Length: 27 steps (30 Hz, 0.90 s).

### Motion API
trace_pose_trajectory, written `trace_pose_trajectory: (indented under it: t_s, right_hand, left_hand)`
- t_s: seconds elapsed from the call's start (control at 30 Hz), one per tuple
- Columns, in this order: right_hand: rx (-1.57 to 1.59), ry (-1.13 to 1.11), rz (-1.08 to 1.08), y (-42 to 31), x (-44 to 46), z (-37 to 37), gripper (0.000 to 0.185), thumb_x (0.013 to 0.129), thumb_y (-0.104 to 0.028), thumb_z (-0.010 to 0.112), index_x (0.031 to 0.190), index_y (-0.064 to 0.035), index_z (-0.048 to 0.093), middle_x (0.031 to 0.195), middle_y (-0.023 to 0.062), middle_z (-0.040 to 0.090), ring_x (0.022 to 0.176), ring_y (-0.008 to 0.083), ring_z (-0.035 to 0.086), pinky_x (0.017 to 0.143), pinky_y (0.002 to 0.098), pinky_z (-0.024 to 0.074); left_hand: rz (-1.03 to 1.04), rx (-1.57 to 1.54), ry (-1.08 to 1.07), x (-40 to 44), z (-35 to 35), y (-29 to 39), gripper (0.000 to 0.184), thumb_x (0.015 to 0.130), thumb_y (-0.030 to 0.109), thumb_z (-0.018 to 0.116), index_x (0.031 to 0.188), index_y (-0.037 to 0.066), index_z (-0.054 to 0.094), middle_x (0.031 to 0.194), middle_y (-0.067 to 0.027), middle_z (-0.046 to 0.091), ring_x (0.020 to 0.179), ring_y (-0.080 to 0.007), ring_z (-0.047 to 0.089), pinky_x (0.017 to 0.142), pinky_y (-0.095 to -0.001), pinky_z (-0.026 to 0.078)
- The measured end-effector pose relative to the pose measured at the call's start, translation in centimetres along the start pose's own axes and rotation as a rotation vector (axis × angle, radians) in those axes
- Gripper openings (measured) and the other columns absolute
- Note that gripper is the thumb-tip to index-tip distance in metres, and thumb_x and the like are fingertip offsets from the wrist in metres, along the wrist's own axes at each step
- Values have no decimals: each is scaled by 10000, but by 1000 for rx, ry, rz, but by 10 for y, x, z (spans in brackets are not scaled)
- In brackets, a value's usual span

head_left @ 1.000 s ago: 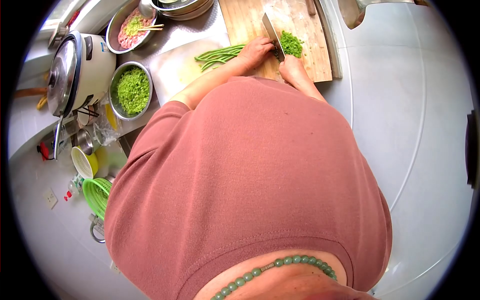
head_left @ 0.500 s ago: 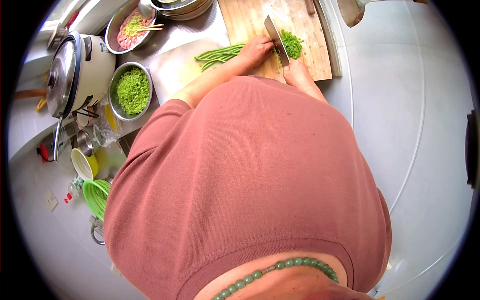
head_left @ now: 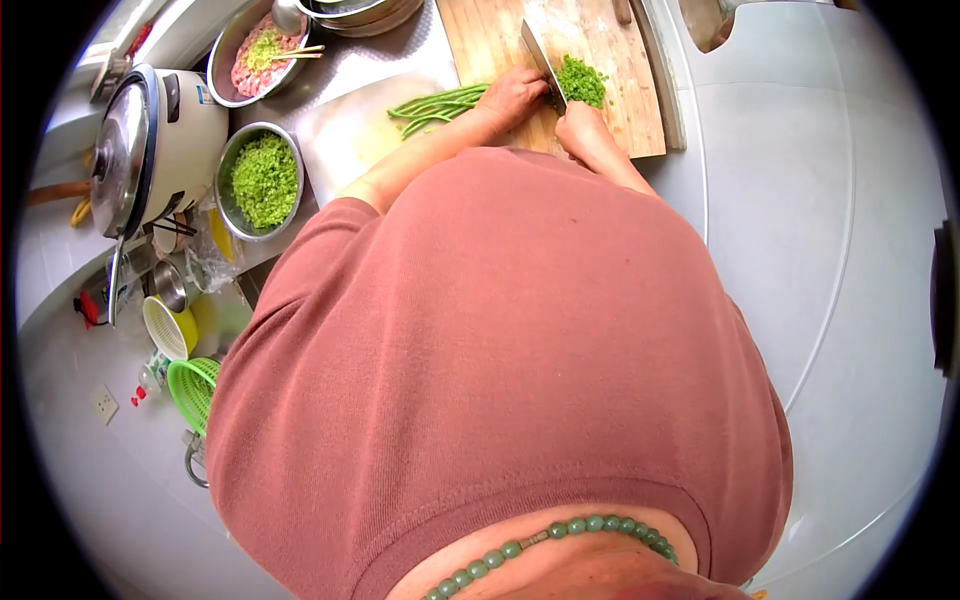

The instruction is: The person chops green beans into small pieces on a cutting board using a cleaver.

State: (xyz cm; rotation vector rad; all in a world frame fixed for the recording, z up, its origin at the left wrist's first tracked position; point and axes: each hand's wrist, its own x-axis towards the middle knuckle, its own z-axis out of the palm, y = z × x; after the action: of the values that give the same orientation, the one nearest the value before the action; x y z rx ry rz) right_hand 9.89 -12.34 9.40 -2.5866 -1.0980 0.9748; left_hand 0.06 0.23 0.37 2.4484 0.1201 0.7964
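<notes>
My right hand (head_left: 582,127) is closed round the handle of a kitchen knife (head_left: 541,60), whose broad blade stands on edge over a wooden cutting board (head_left: 490,40). Against the blade's left side, my left hand (head_left: 514,96) is curled over a bunch of long green beans (head_left: 436,104). The beans' long ends trail out to the left, past the board's edge and over a pale board (head_left: 345,130). A heap of finely chopped green beans (head_left: 582,82) lies right of the blade. The bean ends under my left fingers are hidden.
Left stands a metal bowl of chopped greens (head_left: 265,182). Behind it, another bowl (head_left: 222,82) holds minced meat, chopsticks and a ladle. A large lidded electric pot (head_left: 190,125) is at far left. Yellow (head_left: 170,328) and green baskets (head_left: 190,385) sit lower left.
The knife and my right hand have shifted slightly left and up, with the blade now closer to my left fingers. My left hand has moved very little.
</notes>
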Motion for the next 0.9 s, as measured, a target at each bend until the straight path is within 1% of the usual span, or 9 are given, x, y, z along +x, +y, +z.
trace_pose_trajectory:
  t_s: [0.07,0.17,0.27,0.37,0.47,0.57,0.67,0.77,0.9]
  right_hand:
    - [1,57,-26,12,4,11,229,887,-97,440,865,66,599,632,218,620,475,288,629,436,407,499]
    - [3,60,-56,16,6,13,229,888,-99,440,907,71,592,620,211,618,473,294,628,444,416,506]
    - [35,6,-4,15,6,8,230,890,-104,445,939,69,588,632,213,625,479,294,632,452,415,515]
    - [22,-1,10,13,6,7,235,888,-111,449,952,66,589,652,227,632,491,297,638,480,419,526]
    - [-25,47,-53,12,3,8,235,883,-111,450,955,59,595,665,234,636,498,298,643,498,422,531]
    - [-9,60,-54,13,3,9,244,879,-109,443,978,51,597,673,233,639,509,306,647,512,428,533]
    - [71,83,-91,25,8,13,252,872,-110,442,990,46,600,667,228,638,490,304,638,498,424,531]
    - [121,53,-10,15,-9,0,312,813,-101,491,1043,38,649,950,313,643,946,430,630,852,472,497]
    - [12,86,-81,14,-28,-4,316,814,-93,483,1053,36,645,959,318,640,951,438,625,857,476,492]
  left_hand:
    - [-8,-18,-5,-3,6,-4,165,772,87,657,935,61,667,979,-91,618,898,-297,577,812,-382,498]
    - [-3,-39,-19,-3,1,-3,191,766,90,665,955,67,663,986,-94,609,916,-301,568,824,-391,489]
    - [10,-43,22,-1,-7,5,206,757,88,672,960,64,652,995,-98,605,932,-304,562,831,-396,484]
    - [5,-18,-8,1,-9,7,198,751,87,677,943,56,636,964,-103,599,918,-307,563,823,-394,485]
    - [-24,-15,-17,-1,-3,2,169,748,86,676,906,51,627,925,-106,589,894,-312,563,805,-394,490]
    - [-37,15,-6,0,-1,2,157,741,90,670,895,70,645,925,-81,601,907,-300,575,810,-390,505]
    - [-66,17,-55,-1,-2,2,152,748,91,666,896,64,645,918,-86,601,894,-303,577,805,-395,507]
    - [-50,-7,-42,0,-6,4,178,747,75,672,919,43,636,938,-119,604,891,-320,579,794,-403,505]
    - [-18,-6,15,-1,-4,4,193,751,70,674,938,38,642,968,-121,616,909,-317,584,808,-396,509]
